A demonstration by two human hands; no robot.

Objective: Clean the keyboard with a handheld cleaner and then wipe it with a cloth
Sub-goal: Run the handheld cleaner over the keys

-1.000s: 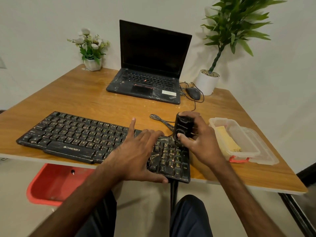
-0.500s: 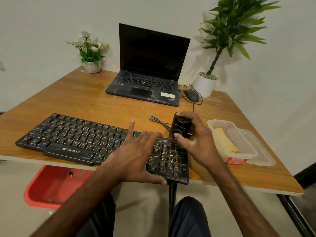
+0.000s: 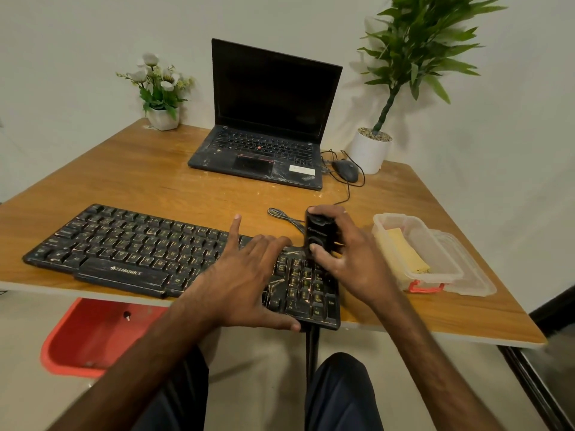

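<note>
Keyboard [image 3: 124, 253], black and streaked with pale dust, lies along the near edge of the wooden table [image 3: 149, 181]; its right end is under both hands.

From the head camera, the left hand [image 3: 245, 281] lies flat with fingers straight and spread. It presses the keys just left of the number pad, with the thumb on the near edge. The right hand [image 3: 357, 259] is curled round a black handheld cleaner [image 3: 319, 231], held upright with its lower end at the far rows of the number pad and the thumb on its front face.

The cleaning pass looks to be the step in hand, at the right end only. Next, the cleaner would need drawing leftward along the rows, with the steadying hand shifting out of its way. The yellow cloth [image 3: 404, 253] waits in a clear plastic container [image 3: 448, 275] to the right.

"ZEBRONICS" reads on the space bar, and "ThinkPad" on the laptop [image 3: 264, 119] at the far side. The cleaner's lettering is too small to read.
</note>
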